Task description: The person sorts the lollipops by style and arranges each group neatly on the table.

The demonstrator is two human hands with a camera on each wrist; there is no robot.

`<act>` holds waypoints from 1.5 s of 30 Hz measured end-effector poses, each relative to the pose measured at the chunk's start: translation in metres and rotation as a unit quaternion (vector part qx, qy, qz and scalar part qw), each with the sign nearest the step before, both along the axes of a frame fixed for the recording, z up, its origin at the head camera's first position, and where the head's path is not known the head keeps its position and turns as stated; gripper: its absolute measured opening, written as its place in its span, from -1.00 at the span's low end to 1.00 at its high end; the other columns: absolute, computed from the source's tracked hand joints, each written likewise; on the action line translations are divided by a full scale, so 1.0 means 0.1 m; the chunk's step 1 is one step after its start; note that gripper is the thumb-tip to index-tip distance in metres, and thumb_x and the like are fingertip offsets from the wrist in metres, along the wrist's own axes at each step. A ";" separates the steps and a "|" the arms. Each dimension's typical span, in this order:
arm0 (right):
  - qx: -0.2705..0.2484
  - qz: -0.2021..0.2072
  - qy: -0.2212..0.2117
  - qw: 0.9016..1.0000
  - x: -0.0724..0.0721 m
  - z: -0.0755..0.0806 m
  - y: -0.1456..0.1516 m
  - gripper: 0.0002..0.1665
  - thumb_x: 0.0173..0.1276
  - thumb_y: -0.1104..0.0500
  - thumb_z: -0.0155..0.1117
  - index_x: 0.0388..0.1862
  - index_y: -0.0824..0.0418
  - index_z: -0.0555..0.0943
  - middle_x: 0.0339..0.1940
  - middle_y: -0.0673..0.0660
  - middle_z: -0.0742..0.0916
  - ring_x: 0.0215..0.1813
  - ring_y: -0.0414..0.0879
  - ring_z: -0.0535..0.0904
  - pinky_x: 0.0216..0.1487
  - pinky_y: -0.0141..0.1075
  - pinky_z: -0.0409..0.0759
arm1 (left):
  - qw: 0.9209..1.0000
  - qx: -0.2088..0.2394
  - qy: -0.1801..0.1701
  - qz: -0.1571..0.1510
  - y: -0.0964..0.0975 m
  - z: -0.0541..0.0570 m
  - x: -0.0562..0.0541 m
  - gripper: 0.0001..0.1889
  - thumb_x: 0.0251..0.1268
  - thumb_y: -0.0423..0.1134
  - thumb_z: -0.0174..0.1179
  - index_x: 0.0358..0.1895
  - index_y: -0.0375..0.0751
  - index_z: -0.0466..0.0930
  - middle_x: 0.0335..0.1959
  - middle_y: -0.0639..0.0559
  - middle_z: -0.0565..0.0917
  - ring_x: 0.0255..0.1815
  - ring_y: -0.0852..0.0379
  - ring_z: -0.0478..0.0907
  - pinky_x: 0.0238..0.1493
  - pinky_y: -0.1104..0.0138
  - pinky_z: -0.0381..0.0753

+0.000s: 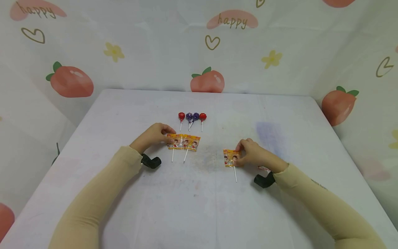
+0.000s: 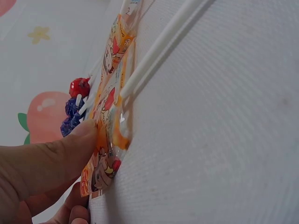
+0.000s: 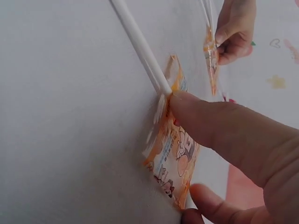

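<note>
Pinches orange-wrapped lollipop [image 1: 229,158] in right hand [image 1: 255,154], stick [image 1: 235,175] aimed nearward; holds it right of and nearer than two matching ones [image 1: 184,142], pinching leftmost lollipop [image 1: 177,142] with left hand [image 1: 156,133].

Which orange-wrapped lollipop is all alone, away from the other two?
The orange-wrapped lollipop in the grip of the right hand; the other two orange-wrapped lollipops are side by side at the left hand.

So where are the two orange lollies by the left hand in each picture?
Head: the orange lollies are just left of the middle.
Left wrist: left of centre, stretching down from the top.
Right wrist: upper right, nearly edge-on.
Shared landmark: the left hand, seen with them in every view.
</note>
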State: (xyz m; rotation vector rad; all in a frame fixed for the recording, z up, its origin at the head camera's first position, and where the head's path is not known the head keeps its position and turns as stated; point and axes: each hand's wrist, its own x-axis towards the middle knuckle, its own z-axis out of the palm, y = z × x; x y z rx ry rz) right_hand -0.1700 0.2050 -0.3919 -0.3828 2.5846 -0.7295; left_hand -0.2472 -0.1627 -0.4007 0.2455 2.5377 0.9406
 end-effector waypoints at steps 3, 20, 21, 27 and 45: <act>-0.017 -0.005 0.005 1.000 0.04 0.00 0.02 -0.40 0.09 0.01 0.53 -0.05 0.27 0.45 -0.02 0.27 0.49 0.05 0.14 0.40 0.14 0.01 0.37 | 1.000 -0.003 0.000 -0.002 0.01 0.00 0.00 -0.59 0.13 -0.22 0.40 0.07 -0.22 0.64 0.08 -0.15 0.60 0.02 -0.05 0.39 0.10 0.15 0.35; -0.013 0.001 0.004 1.000 0.01 -0.04 -0.02 -0.39 0.07 -0.05 0.54 -0.02 0.16 0.45 0.01 0.27 0.46 0.05 0.20 0.33 0.02 0.03 0.36 | 1.000 0.002 -0.009 0.008 0.00 0.03 0.02 -0.60 0.12 -0.24 0.40 0.06 -0.23 0.64 0.06 -0.15 0.60 0.00 -0.04 0.40 0.06 0.18 0.36; -0.013 0.004 0.002 1.000 0.00 -0.03 -0.02 -0.39 0.07 -0.04 0.54 -0.03 0.17 0.45 0.00 0.27 0.46 0.04 0.20 0.32 0.02 0.02 0.36 | 1.000 0.002 -0.009 0.008 0.01 0.03 0.02 -0.60 0.12 -0.24 0.40 0.06 -0.23 0.64 0.06 -0.15 0.60 0.00 -0.04 0.39 0.06 0.18 0.36; -0.015 0.012 -0.003 1.000 -0.01 -0.02 -0.03 -0.44 0.08 0.00 0.53 -0.06 0.18 0.46 -0.03 0.26 0.45 0.02 0.18 0.33 0.01 0.01 0.36 | 1.000 -0.001 -0.007 0.006 0.01 0.04 0.02 -0.60 0.13 -0.23 0.40 0.06 -0.24 0.63 0.07 -0.15 0.60 0.01 -0.04 0.40 0.10 0.15 0.37; -0.024 0.024 0.016 0.999 0.08 -0.05 0.04 -0.35 0.06 0.04 0.55 0.09 0.12 0.46 0.09 0.28 0.44 0.15 0.21 0.32 0.11 0.13 0.34 | 1.000 0.000 -0.010 0.008 0.01 0.02 0.01 -0.59 0.12 -0.22 0.40 0.06 -0.23 0.64 0.07 -0.15 0.60 -0.01 -0.03 0.39 0.05 0.19 0.36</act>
